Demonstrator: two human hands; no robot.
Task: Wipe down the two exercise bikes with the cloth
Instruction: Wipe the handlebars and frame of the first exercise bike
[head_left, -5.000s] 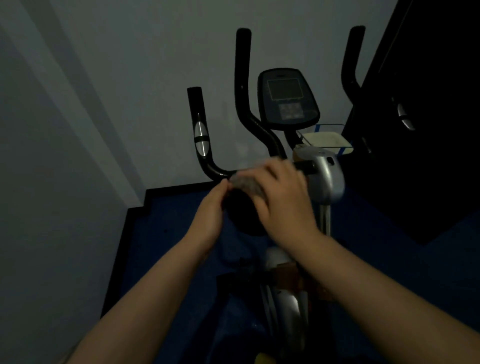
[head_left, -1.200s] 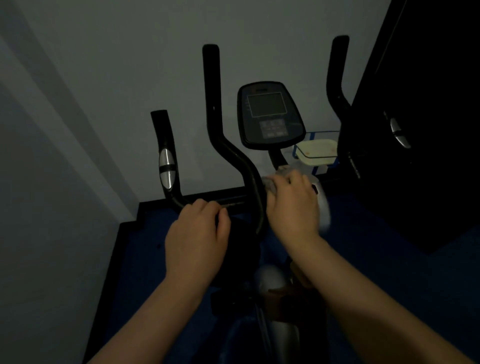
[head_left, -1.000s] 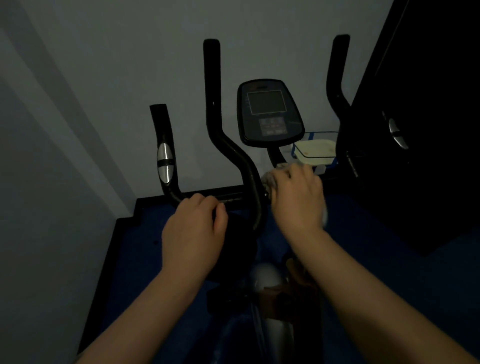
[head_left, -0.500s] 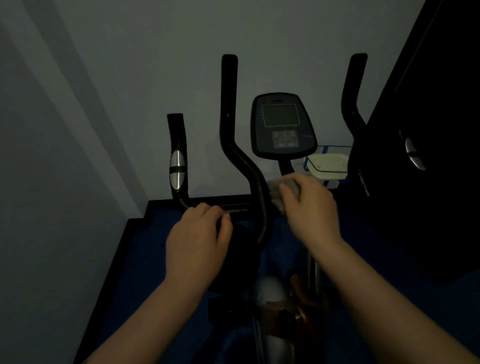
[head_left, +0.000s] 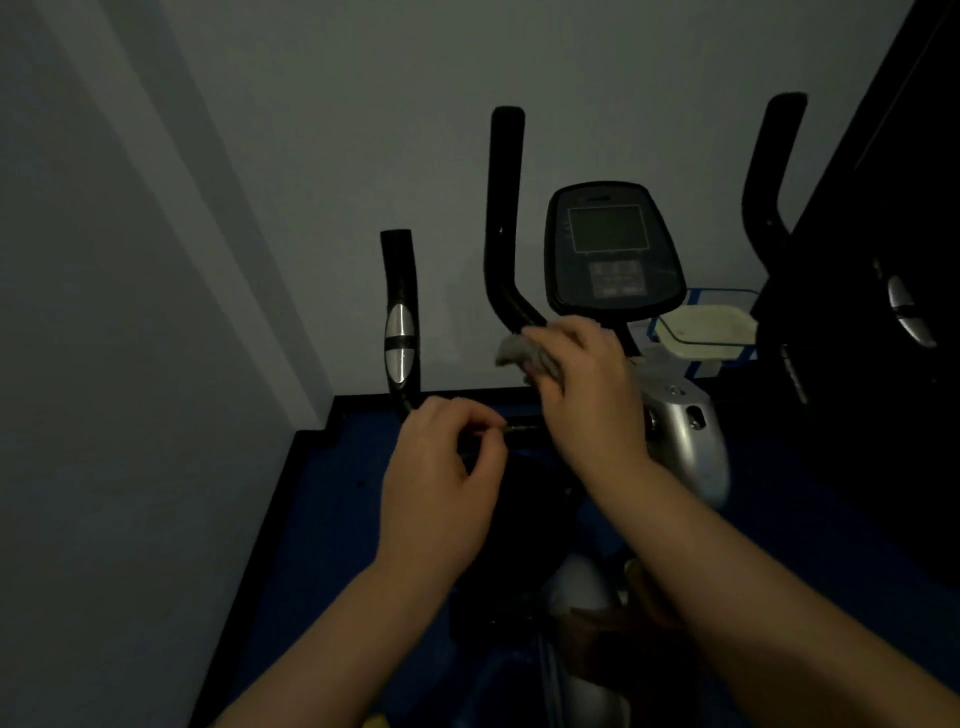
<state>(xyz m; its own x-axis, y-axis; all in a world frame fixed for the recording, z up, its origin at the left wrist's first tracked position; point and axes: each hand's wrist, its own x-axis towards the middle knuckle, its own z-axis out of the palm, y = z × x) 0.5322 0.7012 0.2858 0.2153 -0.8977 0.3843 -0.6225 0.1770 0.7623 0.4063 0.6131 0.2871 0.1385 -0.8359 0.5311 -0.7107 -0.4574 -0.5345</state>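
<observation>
**Cloth climbs onto the upright handle**

We see a crumpled grey cloth (head_left: 524, 354) bunched in our right hand (head_left: 587, 384), fingers curled round it, pressed against the bend of the tall black handle (head_left: 503, 218) of the exercise bike (head_left: 680, 436). Half a second ago the cloth sat lower, near the crossbar; it has since risen to the bend, so wiping seems to be moving up the handle. Our left hand (head_left: 441, 478) grips the horizontal crossbar (head_left: 519, 427), fingers wrapped, steadying the frame. Above sits the dark console (head_left: 610, 249); left stands a shorter grip with a silver pulse sensor (head_left: 398, 343). Behind, a white tray (head_left: 701, 326). No second bike is clearly visible.
</observation>
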